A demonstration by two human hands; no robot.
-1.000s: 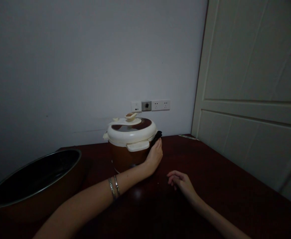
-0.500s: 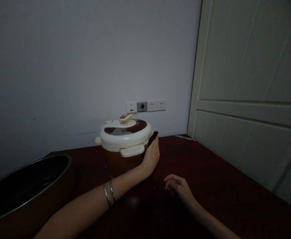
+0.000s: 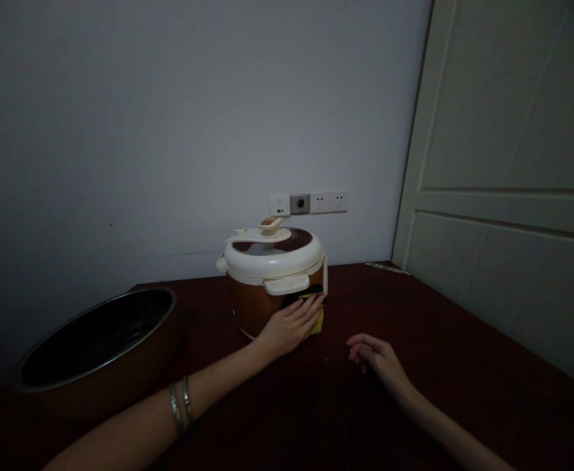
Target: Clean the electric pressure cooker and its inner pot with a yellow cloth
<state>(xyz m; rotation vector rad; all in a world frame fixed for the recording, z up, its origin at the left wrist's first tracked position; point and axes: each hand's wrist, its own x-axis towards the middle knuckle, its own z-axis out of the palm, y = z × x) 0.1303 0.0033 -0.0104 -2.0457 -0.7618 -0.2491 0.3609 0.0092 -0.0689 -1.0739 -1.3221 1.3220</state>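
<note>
A pressure cooker (image 3: pixel 252 294) with a brown body and a cream lid stands on the dark red table, its lid in place. My left hand (image 3: pixel 291 324), wearing two bracelets at the wrist, presses a black and yellow cloth (image 3: pixel 319 322) against the cooker's front right side, below the cream side handle (image 3: pixel 287 284). Part of the cloth is hidden under the fingers. To the right, apart from the cooker, my right hand (image 3: pixel 376 354) hovers low over or rests on the table with loosely bent fingers and nothing in it.
A large dark-lined oval pot (image 3: pixel 95 371) stands at the left of the table (image 3: pixel 277 418). Wall sockets (image 3: pixel 329 202) sit behind the cooker. A flat thin strip (image 3: pixel 388 268) lies at the far right corner, near a white panelled door (image 3: pixel 503 261).
My left hand has slid with the cloth from the cooker's right edge down and round to its front. The view has shifted left. My right hand has kept its pose.
</note>
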